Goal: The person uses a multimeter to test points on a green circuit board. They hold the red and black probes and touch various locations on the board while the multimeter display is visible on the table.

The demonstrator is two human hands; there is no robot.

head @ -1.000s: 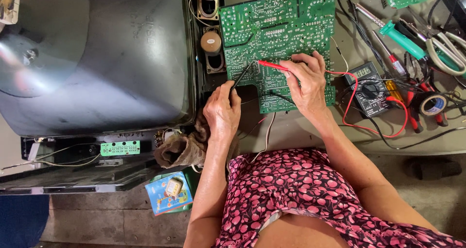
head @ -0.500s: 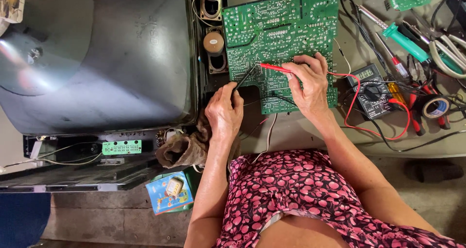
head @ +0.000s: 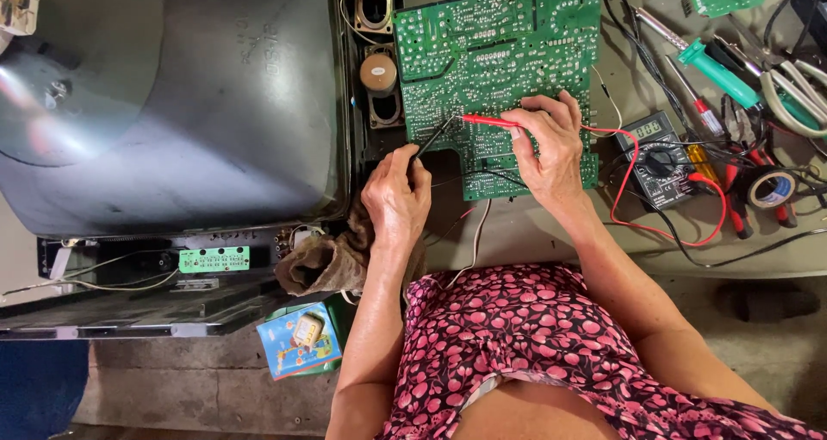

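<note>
Low in the middle of the frame, your left hand pinches the black probe. Just right of it, your right hand grips the red probe. Both tips seem to touch the green circuit board at upper middle. The meter sits right of the board. The big grey tube fills the upper left.

Black probe and red probe tips now closer together on the circuit board.

Green circuit board, red probe, black probe — pink-flowered dress.
</note>
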